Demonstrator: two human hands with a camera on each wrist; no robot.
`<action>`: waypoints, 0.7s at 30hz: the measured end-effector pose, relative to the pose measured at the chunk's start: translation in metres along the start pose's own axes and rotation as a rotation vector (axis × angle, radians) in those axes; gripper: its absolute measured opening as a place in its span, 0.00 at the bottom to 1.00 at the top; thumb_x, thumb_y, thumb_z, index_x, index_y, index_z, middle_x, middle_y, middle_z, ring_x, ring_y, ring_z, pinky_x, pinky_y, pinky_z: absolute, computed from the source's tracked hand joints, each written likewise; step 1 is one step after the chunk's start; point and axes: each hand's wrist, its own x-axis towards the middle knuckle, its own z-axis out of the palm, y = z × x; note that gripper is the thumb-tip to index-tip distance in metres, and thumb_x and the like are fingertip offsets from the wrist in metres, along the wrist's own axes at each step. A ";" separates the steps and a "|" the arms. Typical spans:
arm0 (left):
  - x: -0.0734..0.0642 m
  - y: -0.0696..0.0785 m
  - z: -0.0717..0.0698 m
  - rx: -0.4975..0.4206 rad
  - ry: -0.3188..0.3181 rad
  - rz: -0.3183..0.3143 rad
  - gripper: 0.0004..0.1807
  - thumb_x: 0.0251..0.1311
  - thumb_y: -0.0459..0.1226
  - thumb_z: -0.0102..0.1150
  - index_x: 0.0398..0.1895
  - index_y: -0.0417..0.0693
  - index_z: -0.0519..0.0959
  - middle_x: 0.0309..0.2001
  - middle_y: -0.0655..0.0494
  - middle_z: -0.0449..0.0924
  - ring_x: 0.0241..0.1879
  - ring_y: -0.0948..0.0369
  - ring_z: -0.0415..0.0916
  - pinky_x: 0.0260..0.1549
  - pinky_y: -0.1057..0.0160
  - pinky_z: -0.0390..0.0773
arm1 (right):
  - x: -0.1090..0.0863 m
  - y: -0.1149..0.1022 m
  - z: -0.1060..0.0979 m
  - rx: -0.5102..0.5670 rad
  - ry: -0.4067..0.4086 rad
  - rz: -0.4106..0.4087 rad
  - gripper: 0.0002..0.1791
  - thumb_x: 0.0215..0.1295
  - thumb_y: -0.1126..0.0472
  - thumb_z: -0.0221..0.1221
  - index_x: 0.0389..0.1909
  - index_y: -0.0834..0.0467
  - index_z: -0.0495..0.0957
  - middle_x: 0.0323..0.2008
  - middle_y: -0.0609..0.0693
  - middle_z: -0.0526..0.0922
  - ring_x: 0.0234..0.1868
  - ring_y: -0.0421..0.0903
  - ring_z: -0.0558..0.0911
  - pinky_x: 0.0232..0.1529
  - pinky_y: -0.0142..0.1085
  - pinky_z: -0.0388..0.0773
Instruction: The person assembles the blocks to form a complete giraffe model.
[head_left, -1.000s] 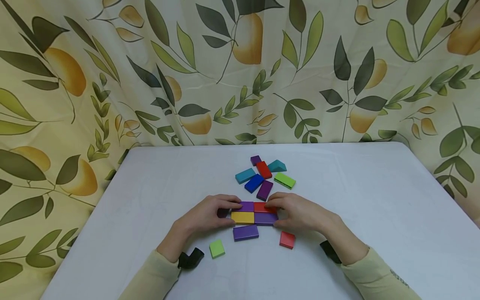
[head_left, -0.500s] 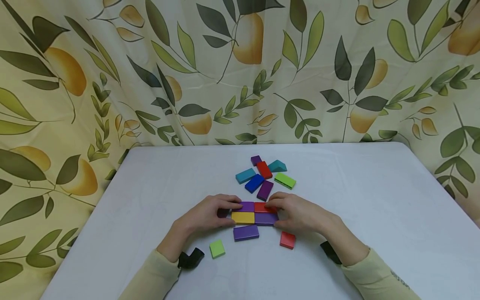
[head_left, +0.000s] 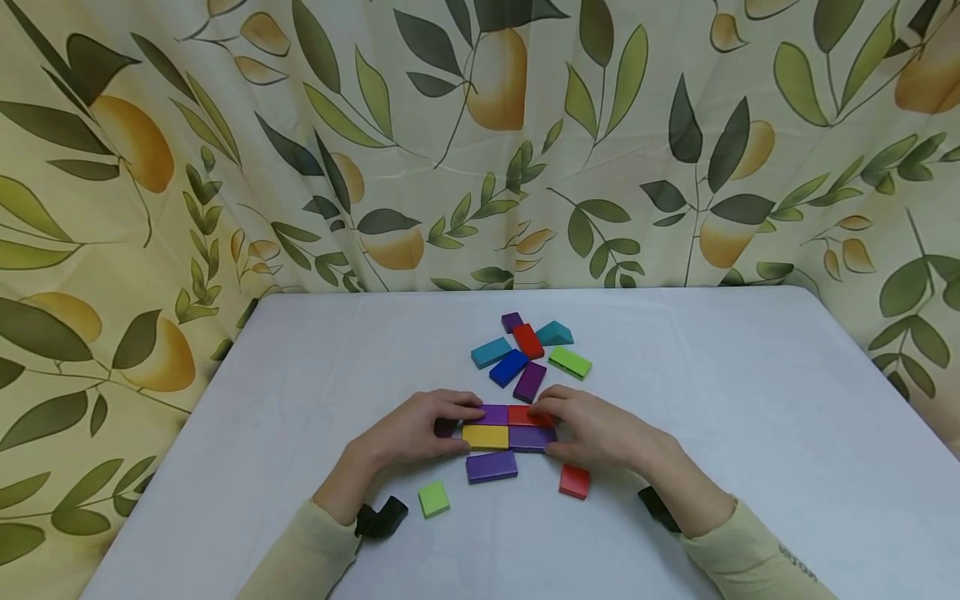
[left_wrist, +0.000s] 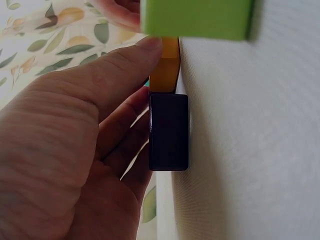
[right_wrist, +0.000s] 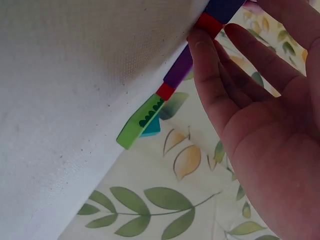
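Note:
Four-sided blocks lie flat together as a small rectangle: a yellow block (head_left: 485, 437) and a purple block (head_left: 531, 440) in front, another purple block (head_left: 495, 414) and a red block (head_left: 519, 415) behind. My left hand (head_left: 416, 429) grips the left side, thumb by the yellow block and fingers over the rear purple one. From the right, my right hand (head_left: 596, 427) holds the red and front purple blocks between thumb and fingers. Beneath the left palm sits a dark block (left_wrist: 170, 132), partly hidden in the head view.
Nearer me lie a purple block (head_left: 492, 467), a green block (head_left: 433, 498) and a red square block (head_left: 574, 482). Behind the hands is a loose group with a blue block (head_left: 509, 367), a teal triangular block (head_left: 555, 333) and several others. A patterned curtain (head_left: 480, 192) hangs behind the white table (head_left: 300, 358).

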 end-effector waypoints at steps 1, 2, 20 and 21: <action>0.000 0.000 0.000 0.001 0.001 0.003 0.27 0.64 0.40 0.69 0.67 0.55 0.78 0.69 0.60 0.71 0.69 0.59 0.64 0.65 0.55 0.68 | 0.000 0.000 0.000 -0.003 0.002 -0.002 0.27 0.61 0.59 0.71 0.61 0.58 0.79 0.59 0.54 0.77 0.60 0.53 0.75 0.58 0.48 0.78; 0.000 0.000 0.000 0.003 0.002 0.005 0.27 0.64 0.40 0.69 0.67 0.55 0.78 0.69 0.60 0.71 0.69 0.59 0.64 0.65 0.54 0.68 | 0.000 -0.001 0.000 -0.005 0.003 -0.005 0.27 0.61 0.59 0.71 0.61 0.59 0.79 0.58 0.54 0.77 0.60 0.53 0.76 0.58 0.48 0.78; 0.000 -0.001 0.001 -0.007 0.003 0.008 0.27 0.65 0.41 0.68 0.67 0.54 0.77 0.69 0.60 0.71 0.69 0.59 0.64 0.65 0.55 0.69 | 0.000 0.004 -0.001 0.006 -0.012 -0.025 0.26 0.61 0.59 0.71 0.61 0.57 0.79 0.60 0.53 0.77 0.62 0.54 0.74 0.57 0.47 0.79; 0.000 -0.001 0.001 -0.007 0.002 0.008 0.27 0.65 0.41 0.68 0.67 0.54 0.77 0.69 0.60 0.71 0.69 0.59 0.64 0.65 0.56 0.69 | 0.001 0.004 -0.001 0.006 -0.011 -0.026 0.26 0.61 0.59 0.71 0.61 0.57 0.79 0.60 0.53 0.77 0.62 0.54 0.74 0.57 0.47 0.79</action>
